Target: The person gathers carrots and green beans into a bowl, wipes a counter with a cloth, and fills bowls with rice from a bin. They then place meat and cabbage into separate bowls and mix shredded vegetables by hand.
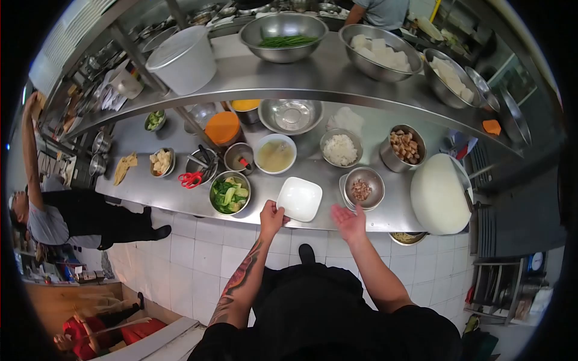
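My left hand (273, 218) grips the near left corner of a white square dish (300, 199), which is at the front edge of the steel counter. Nothing shows inside the dish. My right hand (348, 222) is open, palm up and fingers spread, holding nothing. Just beyond its fingertips stands a small steel bowl (374, 200) with chopped brownish pieces (361, 190) in it. Left of the dish is a bowl of cut green vegetables (230, 194). Behind the dish sits a white bowl of cloudy liquid (276, 154).
A shelf (253, 81) above the counter (156, 186) carries large steel bowls and a white tub (182, 60). Red-handled scissors (191, 179), a rice bowl (341, 149), a pot of brown cubes (403, 148) and a big white container (441, 194) stand around. Another person (90, 219) is at left.
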`<state>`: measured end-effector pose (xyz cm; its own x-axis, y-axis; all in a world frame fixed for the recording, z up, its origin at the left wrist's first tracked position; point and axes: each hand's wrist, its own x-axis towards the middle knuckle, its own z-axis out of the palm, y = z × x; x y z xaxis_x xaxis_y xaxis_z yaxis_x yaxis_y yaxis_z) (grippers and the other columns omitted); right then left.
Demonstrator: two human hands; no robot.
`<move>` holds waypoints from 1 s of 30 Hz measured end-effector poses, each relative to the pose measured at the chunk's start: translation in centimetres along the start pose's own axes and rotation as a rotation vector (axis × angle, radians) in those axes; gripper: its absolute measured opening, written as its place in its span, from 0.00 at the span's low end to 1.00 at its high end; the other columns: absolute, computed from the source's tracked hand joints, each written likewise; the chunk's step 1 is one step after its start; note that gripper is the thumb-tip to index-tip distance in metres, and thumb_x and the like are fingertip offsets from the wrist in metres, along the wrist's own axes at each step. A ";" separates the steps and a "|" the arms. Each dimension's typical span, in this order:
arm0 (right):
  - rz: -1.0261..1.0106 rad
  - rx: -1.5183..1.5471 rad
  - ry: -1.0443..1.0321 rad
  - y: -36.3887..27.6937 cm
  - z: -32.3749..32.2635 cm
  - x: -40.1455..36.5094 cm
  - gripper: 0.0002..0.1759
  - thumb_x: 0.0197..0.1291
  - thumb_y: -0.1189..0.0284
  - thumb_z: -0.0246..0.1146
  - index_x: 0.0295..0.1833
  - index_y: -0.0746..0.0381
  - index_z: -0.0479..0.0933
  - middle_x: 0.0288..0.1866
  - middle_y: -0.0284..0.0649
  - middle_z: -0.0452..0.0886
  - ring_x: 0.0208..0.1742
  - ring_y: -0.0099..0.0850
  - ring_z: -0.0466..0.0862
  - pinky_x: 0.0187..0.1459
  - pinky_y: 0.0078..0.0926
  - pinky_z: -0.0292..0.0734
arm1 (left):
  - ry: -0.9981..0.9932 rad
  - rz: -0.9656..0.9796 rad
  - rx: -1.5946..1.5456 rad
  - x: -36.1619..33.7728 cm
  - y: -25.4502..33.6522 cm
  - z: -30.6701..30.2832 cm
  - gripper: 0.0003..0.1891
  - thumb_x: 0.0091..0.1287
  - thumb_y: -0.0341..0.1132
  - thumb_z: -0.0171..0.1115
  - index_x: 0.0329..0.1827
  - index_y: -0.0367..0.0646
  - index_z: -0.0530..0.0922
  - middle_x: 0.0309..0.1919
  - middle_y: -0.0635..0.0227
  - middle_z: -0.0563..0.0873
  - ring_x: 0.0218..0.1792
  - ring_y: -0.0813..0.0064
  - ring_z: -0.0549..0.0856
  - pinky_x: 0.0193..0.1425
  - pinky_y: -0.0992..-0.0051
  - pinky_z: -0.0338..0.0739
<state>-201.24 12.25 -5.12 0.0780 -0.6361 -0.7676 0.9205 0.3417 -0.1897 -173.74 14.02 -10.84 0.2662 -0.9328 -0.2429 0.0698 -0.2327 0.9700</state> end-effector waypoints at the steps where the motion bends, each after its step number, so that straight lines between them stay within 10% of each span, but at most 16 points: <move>1: -0.013 0.015 0.007 0.4 -0.9 -0.5 0.28 0.74 0.55 0.50 0.62 0.72 0.65 0.62 0.58 0.74 0.65 0.50 0.76 0.67 0.49 0.72 | -0.020 -0.003 0.004 0.1 -0.1 0.3 0.09 0.69 0.28 0.59 0.44 0.34 0.69 0.27 0.59 0.83 0.22 0.72 0.87 0.20 0.76 0.80; 6: 0.048 -0.911 -0.536 -1.5 0.3 -5.9 0.17 0.71 0.64 0.59 0.59 0.63 0.75 0.48 0.45 0.85 0.50 0.36 0.86 0.53 0.35 0.82 | 0.057 0.062 0.509 3.1 -0.3 -0.6 0.18 0.70 0.46 0.64 0.41 0.36 0.80 0.31 0.64 0.86 0.30 0.76 0.84 0.36 0.75 0.79; 8: -0.308 -1.069 -0.635 -6.3 1.8 -5.1 0.16 0.72 0.68 0.58 0.59 0.64 0.77 0.41 0.41 0.87 0.42 0.28 0.87 0.46 0.26 0.82 | 0.118 0.122 0.470 5.1 -0.1 -1.3 0.20 0.71 0.49 0.63 0.41 0.36 0.82 0.33 0.65 0.87 0.34 0.77 0.83 0.40 0.75 0.78; 11: -0.871 -0.812 -0.254 -14.8 4.6 -1.6 0.16 0.72 0.68 0.58 0.60 0.63 0.73 0.47 0.42 0.84 0.41 0.29 0.84 0.42 0.27 0.81 | 0.035 -0.249 0.112 8.6 2.9 -1.6 0.28 0.71 0.56 0.59 0.53 0.35 0.80 0.45 0.60 0.87 0.46 0.71 0.84 0.50 0.69 0.77; 13: -0.731 -0.497 0.024 -20.3 5.6 1.4 0.23 0.73 0.68 0.55 0.69 0.63 0.64 0.64 0.48 0.74 0.50 0.37 0.83 0.47 0.35 0.83 | -0.082 -0.321 -0.206 9.4 5.7 -1.1 0.40 0.72 0.62 0.52 0.75 0.38 0.61 0.69 0.51 0.73 0.72 0.58 0.69 0.71 0.57 0.62; 16: -0.376 -0.192 0.069 -23.8 6.6 5.2 0.26 0.71 0.72 0.52 0.72 0.63 0.59 0.69 0.51 0.64 0.61 0.48 0.77 0.57 0.46 0.82 | -0.014 -0.389 -0.343 11.1 5.5 -1.0 0.39 0.73 0.62 0.51 0.75 0.39 0.60 0.69 0.53 0.73 0.72 0.58 0.68 0.72 0.57 0.62; 19: -0.552 -0.180 -0.134 -23.8 5.7 9.7 0.27 0.70 0.74 0.52 0.73 0.63 0.57 0.71 0.53 0.60 0.62 0.53 0.74 0.61 0.55 0.80 | -0.052 -0.382 -0.361 9.2 6.0 -1.1 0.42 0.74 0.60 0.51 0.80 0.43 0.48 0.72 0.58 0.70 0.72 0.60 0.68 0.72 0.58 0.61; 30: -0.607 -0.182 -0.148 -27.6 7.7 15.2 0.22 0.77 0.61 0.48 0.72 0.51 0.63 0.75 0.39 0.62 0.70 0.42 0.69 0.63 0.55 0.79 | 0.146 -0.225 -0.165 -11.9 3.2 -7.2 0.25 0.75 0.41 0.58 0.70 0.40 0.67 0.58 0.61 0.83 0.57 0.70 0.82 0.59 0.68 0.76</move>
<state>-222.50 -12.20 -6.82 -0.3721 -0.8368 -0.4016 0.7389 -0.0052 -0.6738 -169.78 26.40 -4.89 0.3606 -0.8108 -0.4611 0.2947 -0.3700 0.8811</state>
